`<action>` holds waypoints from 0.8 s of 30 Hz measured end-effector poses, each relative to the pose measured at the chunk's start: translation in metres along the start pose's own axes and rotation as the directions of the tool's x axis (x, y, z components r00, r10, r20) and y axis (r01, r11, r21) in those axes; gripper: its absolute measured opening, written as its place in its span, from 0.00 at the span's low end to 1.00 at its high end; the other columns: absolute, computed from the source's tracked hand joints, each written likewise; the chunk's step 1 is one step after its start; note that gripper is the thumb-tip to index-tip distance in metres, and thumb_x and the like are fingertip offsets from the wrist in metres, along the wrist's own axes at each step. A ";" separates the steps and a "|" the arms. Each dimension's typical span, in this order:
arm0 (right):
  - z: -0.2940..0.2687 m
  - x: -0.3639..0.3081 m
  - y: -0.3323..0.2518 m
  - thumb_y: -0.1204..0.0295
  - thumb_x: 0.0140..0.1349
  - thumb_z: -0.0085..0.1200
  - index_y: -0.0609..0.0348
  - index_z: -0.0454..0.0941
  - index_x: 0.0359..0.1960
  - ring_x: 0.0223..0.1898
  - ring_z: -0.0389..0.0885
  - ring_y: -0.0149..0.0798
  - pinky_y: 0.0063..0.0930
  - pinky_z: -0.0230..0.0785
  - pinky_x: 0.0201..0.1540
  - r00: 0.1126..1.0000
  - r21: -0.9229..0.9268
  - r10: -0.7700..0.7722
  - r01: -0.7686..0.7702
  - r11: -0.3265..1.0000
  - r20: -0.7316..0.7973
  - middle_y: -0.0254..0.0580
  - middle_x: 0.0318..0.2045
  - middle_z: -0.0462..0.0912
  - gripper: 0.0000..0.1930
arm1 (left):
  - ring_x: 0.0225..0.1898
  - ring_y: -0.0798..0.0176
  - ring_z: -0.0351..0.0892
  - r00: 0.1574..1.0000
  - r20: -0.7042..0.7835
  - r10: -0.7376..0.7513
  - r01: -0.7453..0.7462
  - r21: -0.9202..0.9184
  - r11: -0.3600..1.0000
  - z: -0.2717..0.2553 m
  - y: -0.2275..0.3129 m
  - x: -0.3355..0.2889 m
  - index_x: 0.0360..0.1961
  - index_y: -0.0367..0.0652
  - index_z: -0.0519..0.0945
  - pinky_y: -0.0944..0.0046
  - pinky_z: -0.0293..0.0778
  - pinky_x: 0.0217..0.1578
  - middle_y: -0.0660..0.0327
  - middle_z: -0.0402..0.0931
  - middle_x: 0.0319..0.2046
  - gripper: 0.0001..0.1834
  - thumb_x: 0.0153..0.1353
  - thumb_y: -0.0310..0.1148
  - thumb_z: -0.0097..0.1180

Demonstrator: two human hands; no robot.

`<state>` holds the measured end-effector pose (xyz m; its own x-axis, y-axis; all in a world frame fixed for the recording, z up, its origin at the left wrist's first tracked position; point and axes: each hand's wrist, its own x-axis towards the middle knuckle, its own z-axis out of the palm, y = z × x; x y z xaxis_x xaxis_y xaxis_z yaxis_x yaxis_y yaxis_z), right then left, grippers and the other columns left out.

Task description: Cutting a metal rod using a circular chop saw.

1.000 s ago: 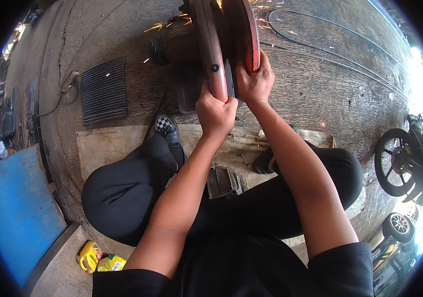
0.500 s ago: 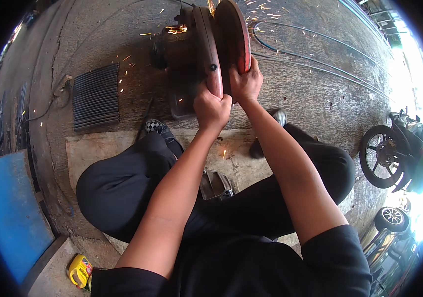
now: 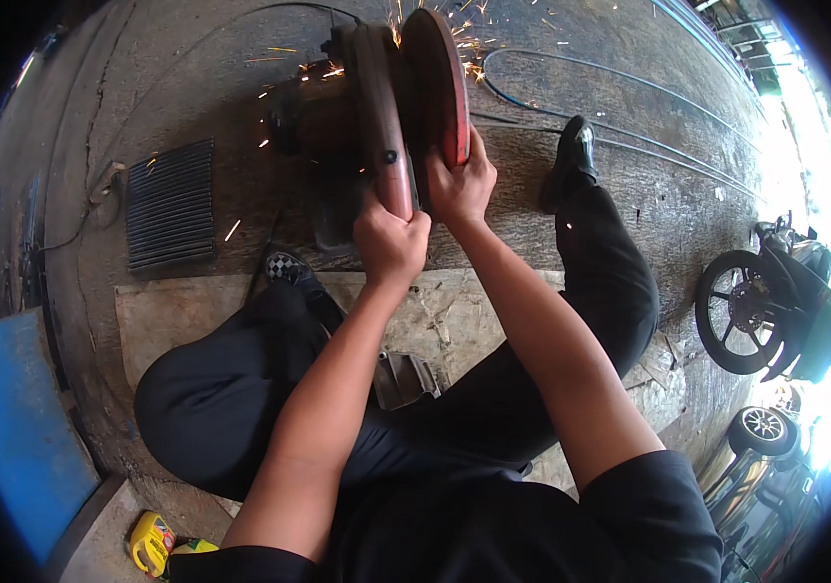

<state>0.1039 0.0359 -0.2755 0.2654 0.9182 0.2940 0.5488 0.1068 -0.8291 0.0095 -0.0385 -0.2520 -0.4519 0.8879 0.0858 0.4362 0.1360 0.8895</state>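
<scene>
A chop saw (image 3: 367,87) stands on the floor ahead of me, throwing orange sparks from its far side. My left hand (image 3: 394,243) is closed round the saw's worn reddish handle (image 3: 396,185). Just to its right, my right hand (image 3: 464,189) is closed at the lower end of the round, red-edged disc guard (image 3: 456,126). Its thumb and fingers show on either side of that red edge. What lies in its grip is hidden beneath the guard.
A dark ridged metal panel (image 3: 170,204) lies left of the saw. Grey metal part (image 3: 404,381) sits between my legs on a worn sheet (image 3: 182,311). A cable (image 3: 619,87) loops at right, near a motorcycle (image 3: 775,301). Blue panel (image 3: 27,428) and yellow container (image 3: 151,542) are at left.
My right leg has stretched forward, its shoe now beside the cable. The view has shifted slightly, and the sparks have changed. Both hands keep their places at the saw.
</scene>
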 end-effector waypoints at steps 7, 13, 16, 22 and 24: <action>0.001 0.003 0.011 0.69 0.47 0.60 0.68 0.73 0.55 0.42 0.83 0.57 0.43 0.75 0.47 0.999 0.038 -0.040 0.041 0.998 -0.013 0.58 0.41 0.83 0.31 | 0.35 0.36 0.82 0.999 0.028 0.026 -0.025 -0.033 0.999 0.004 0.001 0.000 0.46 0.32 0.75 0.48 0.77 0.38 0.40 0.80 0.31 0.24 0.44 0.26 0.59; 0.000 0.001 0.009 0.69 0.46 0.60 0.65 0.73 0.56 0.42 0.82 0.58 0.43 0.75 0.47 1.000 0.068 -0.011 0.012 0.998 -0.017 0.57 0.39 0.83 0.31 | 0.36 0.39 0.82 0.999 0.034 0.042 -0.041 -0.033 0.999 0.002 0.004 -0.001 0.47 0.33 0.75 0.50 0.77 0.39 0.42 0.80 0.32 0.24 0.45 0.25 0.58; -0.001 0.001 0.010 0.68 0.46 0.61 0.64 0.73 0.56 0.41 0.83 0.58 0.43 0.75 0.46 1.000 0.062 0.006 -0.006 0.998 0.000 0.57 0.39 0.83 0.31 | 0.37 0.40 0.83 0.998 0.059 0.018 -0.019 0.021 1.000 0.001 0.005 -0.001 0.48 0.33 0.75 0.50 0.77 0.40 0.43 0.81 0.34 0.24 0.45 0.25 0.57; 0.002 0.000 0.010 0.68 0.46 0.61 0.65 0.74 0.55 0.38 0.83 0.57 0.43 0.76 0.44 0.998 0.061 -0.037 0.041 0.997 -0.057 0.57 0.35 0.83 0.31 | 0.38 0.41 0.83 0.998 0.054 0.026 -0.025 -0.007 1.000 0.000 0.005 -0.001 0.51 0.33 0.74 0.51 0.77 0.41 0.43 0.80 0.35 0.26 0.45 0.24 0.57; 0.002 -0.001 0.008 0.68 0.46 0.61 0.65 0.74 0.55 0.37 0.84 0.57 0.43 0.76 0.44 0.998 0.074 -0.017 0.021 0.997 -0.054 0.57 0.34 0.83 0.31 | 0.37 0.41 0.83 0.997 0.068 0.025 -0.024 -0.017 1.000 -0.001 0.006 -0.001 0.50 0.32 0.74 0.52 0.77 0.41 0.43 0.80 0.35 0.26 0.45 0.24 0.57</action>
<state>0.1065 0.0369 -0.2832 0.2985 0.8945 0.3328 0.4942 0.1534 -0.8557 0.0117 -0.0387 -0.2468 -0.3870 0.9188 0.0778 0.4334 0.1068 0.8948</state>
